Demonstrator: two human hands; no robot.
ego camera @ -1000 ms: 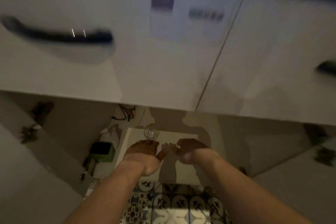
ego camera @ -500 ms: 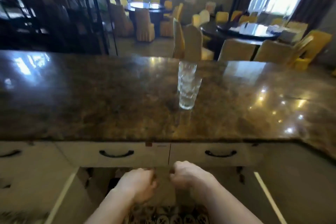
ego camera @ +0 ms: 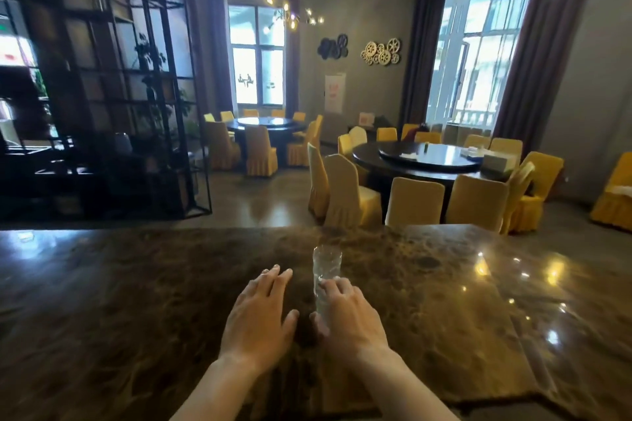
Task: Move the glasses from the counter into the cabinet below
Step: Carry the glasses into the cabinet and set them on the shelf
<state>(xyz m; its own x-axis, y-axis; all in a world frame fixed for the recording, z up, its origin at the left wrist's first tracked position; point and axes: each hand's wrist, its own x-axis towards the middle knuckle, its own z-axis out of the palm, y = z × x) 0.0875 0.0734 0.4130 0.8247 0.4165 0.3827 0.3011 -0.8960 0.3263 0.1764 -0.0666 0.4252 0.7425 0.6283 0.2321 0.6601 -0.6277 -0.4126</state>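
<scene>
A: Where is the drinking glass (ego camera: 326, 272)?
B: Upright on the brown marble worktop (ego camera: 136, 301), near its middle, clear and ribbed. It may be two glasses, one behind the other; I cannot tell.
A: And the hands?
B: The right hand (ego camera: 349, 316) curls around the glass's lower part, thumb on its left side. The left hand (ego camera: 260, 314) is just beside it, fingers straight and relaxed, holding nothing, over the worktop.

Dim dining hall: 2 round tables (ego camera: 424, 157), yellow-covered chairs (ego camera: 415, 200), bright windows (ego camera: 256, 55)
</scene>
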